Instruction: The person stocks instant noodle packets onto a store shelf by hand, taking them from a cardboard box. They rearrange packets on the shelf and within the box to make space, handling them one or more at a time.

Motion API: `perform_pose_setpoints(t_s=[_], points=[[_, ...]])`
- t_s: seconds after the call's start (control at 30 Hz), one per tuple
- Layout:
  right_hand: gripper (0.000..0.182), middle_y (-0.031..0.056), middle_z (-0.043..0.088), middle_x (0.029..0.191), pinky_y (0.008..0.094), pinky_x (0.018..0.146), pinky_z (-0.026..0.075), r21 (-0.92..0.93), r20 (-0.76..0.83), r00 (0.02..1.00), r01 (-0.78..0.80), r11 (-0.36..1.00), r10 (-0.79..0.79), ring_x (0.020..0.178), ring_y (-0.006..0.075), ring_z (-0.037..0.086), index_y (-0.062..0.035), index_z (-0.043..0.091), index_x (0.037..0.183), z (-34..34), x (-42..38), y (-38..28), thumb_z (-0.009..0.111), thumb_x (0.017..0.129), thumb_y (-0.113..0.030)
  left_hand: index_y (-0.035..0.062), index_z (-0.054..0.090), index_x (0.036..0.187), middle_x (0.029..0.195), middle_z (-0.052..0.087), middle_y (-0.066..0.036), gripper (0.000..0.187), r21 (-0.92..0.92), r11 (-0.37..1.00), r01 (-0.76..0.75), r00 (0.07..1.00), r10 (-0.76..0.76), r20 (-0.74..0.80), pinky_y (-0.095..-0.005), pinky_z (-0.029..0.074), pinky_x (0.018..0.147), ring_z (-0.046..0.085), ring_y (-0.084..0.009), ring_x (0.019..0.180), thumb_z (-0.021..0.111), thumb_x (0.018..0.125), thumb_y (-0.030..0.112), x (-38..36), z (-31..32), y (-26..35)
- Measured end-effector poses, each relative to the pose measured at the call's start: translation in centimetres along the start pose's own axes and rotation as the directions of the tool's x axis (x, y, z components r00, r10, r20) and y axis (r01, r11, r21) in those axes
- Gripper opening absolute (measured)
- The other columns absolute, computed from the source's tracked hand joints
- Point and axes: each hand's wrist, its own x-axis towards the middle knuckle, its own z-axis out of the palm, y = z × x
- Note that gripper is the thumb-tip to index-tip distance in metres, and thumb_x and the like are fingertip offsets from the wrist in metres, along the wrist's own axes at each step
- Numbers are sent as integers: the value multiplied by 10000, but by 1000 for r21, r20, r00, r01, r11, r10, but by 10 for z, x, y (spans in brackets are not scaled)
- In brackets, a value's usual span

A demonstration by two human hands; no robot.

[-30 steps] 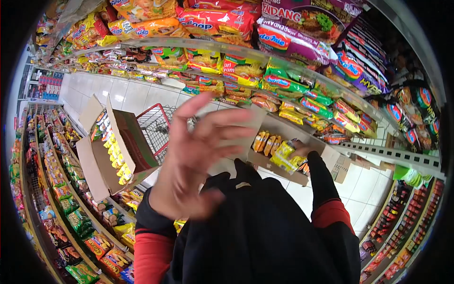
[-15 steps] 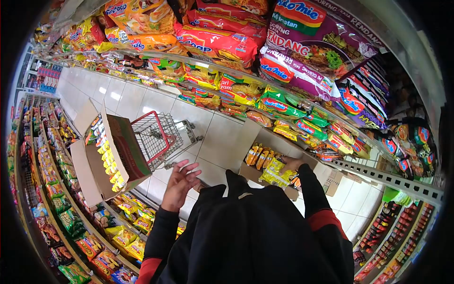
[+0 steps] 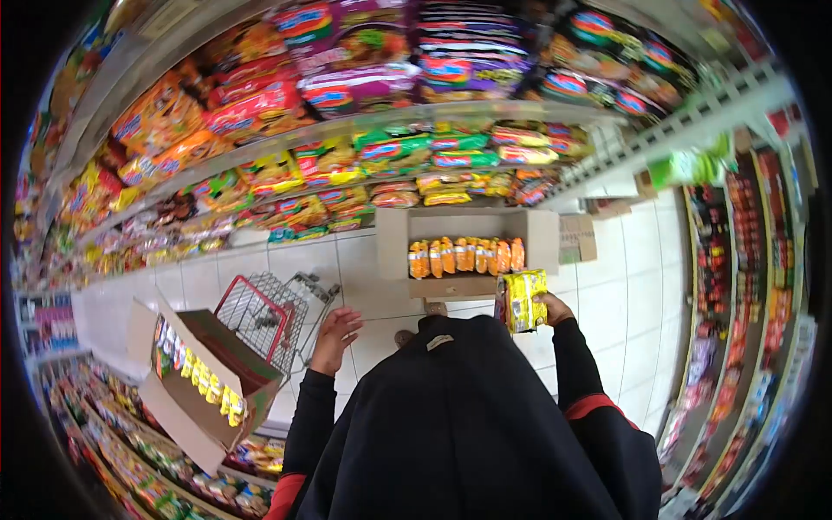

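Note:
My right hand (image 3: 556,309) grips the edge of some yellow instant noodle packets (image 3: 525,305), held in front of my body at the right. They overlap the near right corner of an open cardboard box (image 3: 394,247) on the floor. Inside that box a row of orange packets (image 3: 466,256) stands on edge. My left hand (image 3: 336,340) hovers with nothing in it, fingers apart and slightly bent. Nearest to it is a wire shopping cart (image 3: 276,314) with a red handle. Left of the cart, a second open box (image 3: 186,412) is filled with yellow and white packets (image 3: 204,381).
Ahead stands a shelf (image 3: 485,111) stacked with instant noodles, its perforated metal upright (image 3: 667,113) reaching toward the right. Goods line another shelf (image 3: 737,286) at the right and one at lower left. Flattened cardboard (image 3: 577,238) lies on the tiled floor (image 3: 598,321).
My right hand has drawn the yellow noodle packets out from over the box toward my body. The view has turned to the right. My left hand stays raised and free.

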Motion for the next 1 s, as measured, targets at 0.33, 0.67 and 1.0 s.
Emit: perform_pose_setpoints(t_s=[0.33,0.67,1.0], points=[[629,97,554,1199,481,920,463,442,-451,722,692,571,-525,1076,291,562,-107,399,1316,-60,-78,45,615,764,-319,162,491,1102,1006,601,-31,388,623,675,396,916,-239,-323,-397,413,728,564,-195,845,601,787,360,-41,-196,-190],[644,93,549,1227,479,938,441,405,-351,730,683,608,-586,1107,302,540,-122,416,1315,-192,-42,-130,626,749,-346,181,513,1055,963,582,-28,272,375,851,368,851,-146,-504,-433,398,674,569,-204,848,478,845,351,-24,-121,-204],[461,97,590,1151,481,822,499,37,-345,861,410,911,-373,1002,299,595,-80,531,1190,-428,141,-288,536,842,-383,7,546,1010,891,630,-114,195,552,828,-97,917,289,-273,-313,505,753,628,-195,859,559,827,71,29,130,-183]])
